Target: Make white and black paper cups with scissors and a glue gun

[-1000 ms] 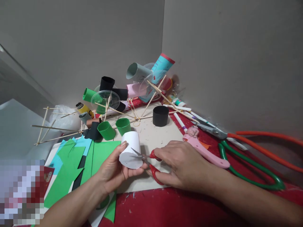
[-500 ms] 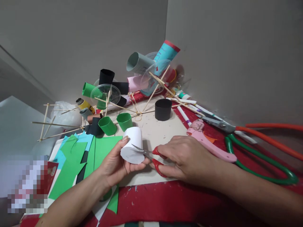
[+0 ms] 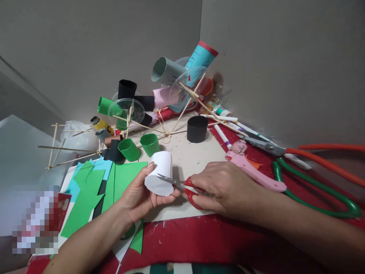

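Note:
My left hand (image 3: pixel 142 190) is closed around a white paper cup (image 3: pixel 161 165), thumb on its side and fingers beneath. The cup lies tilted with its round white end toward me. My right hand (image 3: pixel 219 186) grips small scissors by their red handles (image 3: pixel 195 201). Their metal blades (image 3: pixel 168 179) point left and lie across the cup's round end, looking nearly closed. Two green paper cups (image 3: pixel 149 144) stand just behind the white one. A black paper cup (image 3: pixel 197 129) stands farther back on the cream board (image 3: pixel 182 215).
Green paper sheets (image 3: pixel 82 205) lie at left. Behind stand wheel-like builds of sticks (image 3: pixel 192 99), clear discs (image 3: pixel 127 112) and paper tubes (image 3: pixel 168 71). At right lie a pink glue gun (image 3: pixel 253 173), large orange-handled shears (image 3: pixel 316 158), a green handle (image 3: pixel 322 205) and markers (image 3: pixel 222 136).
The scissors' handles have come closer together and the blades have narrowed over the cup's end. The view has shifted slightly. The left hand keeps its hold.

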Demonstrator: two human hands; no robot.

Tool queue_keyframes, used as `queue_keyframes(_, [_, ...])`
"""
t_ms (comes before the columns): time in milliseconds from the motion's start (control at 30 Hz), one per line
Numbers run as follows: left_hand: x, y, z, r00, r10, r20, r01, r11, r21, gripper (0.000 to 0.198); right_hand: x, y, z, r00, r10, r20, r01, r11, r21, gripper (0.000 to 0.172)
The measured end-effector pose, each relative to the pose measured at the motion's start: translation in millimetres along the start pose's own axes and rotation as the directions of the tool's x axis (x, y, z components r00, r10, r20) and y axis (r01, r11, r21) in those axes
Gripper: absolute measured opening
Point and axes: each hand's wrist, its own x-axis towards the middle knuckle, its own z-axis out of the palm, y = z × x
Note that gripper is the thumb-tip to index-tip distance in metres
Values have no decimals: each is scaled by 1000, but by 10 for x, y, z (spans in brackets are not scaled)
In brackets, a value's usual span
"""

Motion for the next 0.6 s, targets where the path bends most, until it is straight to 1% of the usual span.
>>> queue_keyframes(133, [1, -3, -4, 1000, 16, 6, -16, 1000, 11, 49, 6, 4, -19, 1000, -30, -8, 30, 1000, 2, 35])
queue_keyframes(300, [-13, 11, 9, 996, 82, -27, -80, 996, 40, 47, 17, 2, -43, 999, -19, -28, 18, 999, -39, 36])
queue_keyframes(400, [-21, 17, 29, 994, 100, -33, -98, 994, 57, 47, 16, 6, -49, 996, 8, -86, -14, 998, -68, 33])
queue_keyframes(500, [-26, 10, 48, 988, 124, -88, -117, 990, 81, 50, 13, -1, -55, 994, 35, -105, -41, 998, -57, 29])
queue_keyframes(600, [-29, -4, 55, 974, 165, -155, -145, 981, 132, 48, 12, -23, -61, 997, 42, -69, -44, 999, -20, 23])
